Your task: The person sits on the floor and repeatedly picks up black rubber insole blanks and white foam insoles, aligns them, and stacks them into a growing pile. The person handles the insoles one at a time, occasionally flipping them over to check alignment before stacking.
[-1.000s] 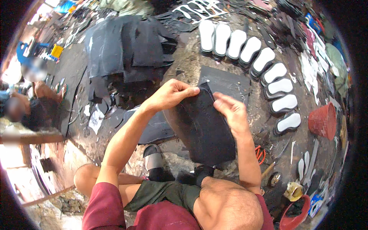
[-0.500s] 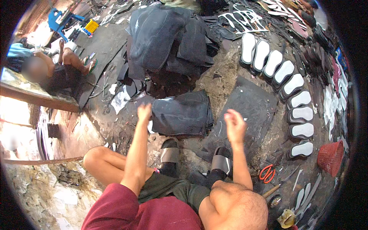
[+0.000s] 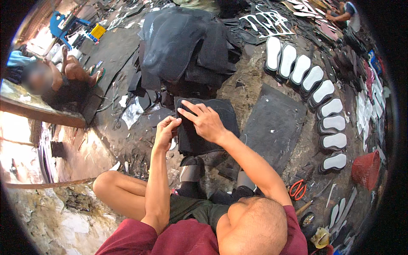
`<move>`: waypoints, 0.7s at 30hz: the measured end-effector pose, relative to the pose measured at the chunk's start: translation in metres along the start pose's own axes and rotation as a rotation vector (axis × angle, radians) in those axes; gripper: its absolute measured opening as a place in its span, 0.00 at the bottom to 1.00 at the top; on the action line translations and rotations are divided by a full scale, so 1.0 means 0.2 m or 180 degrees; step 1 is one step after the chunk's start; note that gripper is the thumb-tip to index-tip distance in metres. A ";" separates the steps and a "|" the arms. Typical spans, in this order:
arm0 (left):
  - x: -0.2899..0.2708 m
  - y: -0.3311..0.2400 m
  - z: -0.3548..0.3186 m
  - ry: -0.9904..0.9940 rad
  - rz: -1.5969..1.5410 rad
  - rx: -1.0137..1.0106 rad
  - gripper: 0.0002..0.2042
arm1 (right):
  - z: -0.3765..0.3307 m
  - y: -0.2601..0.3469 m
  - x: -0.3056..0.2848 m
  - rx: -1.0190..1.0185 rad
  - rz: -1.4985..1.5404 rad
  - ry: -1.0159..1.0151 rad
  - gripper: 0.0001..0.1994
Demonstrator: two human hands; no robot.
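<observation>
A stack of black sheets (image 3: pixel 199 144), with faint pale outlines on its top, lies in front of my feet. My left hand (image 3: pixel 167 132) is closed at the stack's left edge, its thumb and fingers pinching the sheet border. Reaching across from the right, my right hand (image 3: pixel 206 122) lies over the upper left part of the stack with its fingers stretched out. Its fingertips are close to my left thumb. A single flat black sheet (image 3: pixel 274 123) lies to the right of the stack.
A taller pile of black sheets (image 3: pixel 182 46) stands beyond. White-topped sole stacks (image 3: pixel 312 78) curve along the right. Orange-handled scissors (image 3: pixel 298 189) and a red basket (image 3: pixel 365 171) are at the lower right. A person (image 3: pixel 70 76) sits at the left; another person (image 3: pixel 344 16) is at the far right.
My right hand has swung left from above the flat single sheet onto the stack. My left hand has shifted slightly right and now pinches the stack's edge.
</observation>
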State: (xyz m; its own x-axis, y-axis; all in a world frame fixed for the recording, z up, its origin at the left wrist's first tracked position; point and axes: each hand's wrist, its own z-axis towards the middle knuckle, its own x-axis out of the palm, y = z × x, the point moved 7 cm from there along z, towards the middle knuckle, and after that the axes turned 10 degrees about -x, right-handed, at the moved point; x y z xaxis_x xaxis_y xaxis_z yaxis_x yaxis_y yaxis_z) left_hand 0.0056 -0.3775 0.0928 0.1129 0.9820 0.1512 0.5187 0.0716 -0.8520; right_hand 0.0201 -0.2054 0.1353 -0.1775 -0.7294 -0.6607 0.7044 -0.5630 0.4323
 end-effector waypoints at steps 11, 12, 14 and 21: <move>-0.06 0.04 0.06 -0.0851 0.0744 0.0348 0.08 | 0.21 0.04 -0.03 -0.1736 -0.1405 0.1445 0.15; -0.11 0.07 0.10 -0.1316 0.1179 0.0544 0.10 | 0.08 0.00 -0.01 -0.1571 -0.1437 0.1869 0.13; -0.26 0.20 0.24 -0.1757 0.1600 0.0458 0.14 | -0.26 -0.09 -0.05 -0.1116 -0.1266 0.2267 0.11; -0.72 0.54 0.47 -0.1934 0.2131 0.0586 0.17 | -1.01 -0.06 -1.44 0.1393 -0.0684 0.0035 0.13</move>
State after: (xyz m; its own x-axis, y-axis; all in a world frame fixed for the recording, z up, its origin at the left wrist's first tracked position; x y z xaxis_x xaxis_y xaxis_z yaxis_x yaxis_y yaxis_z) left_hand -0.0348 -0.4942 -0.0691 -0.1506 0.7478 -0.6466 0.3567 -0.5689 -0.7410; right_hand 0.2023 0.0898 0.1973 -0.2782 -0.5760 -0.7687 0.2971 -0.8126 0.5014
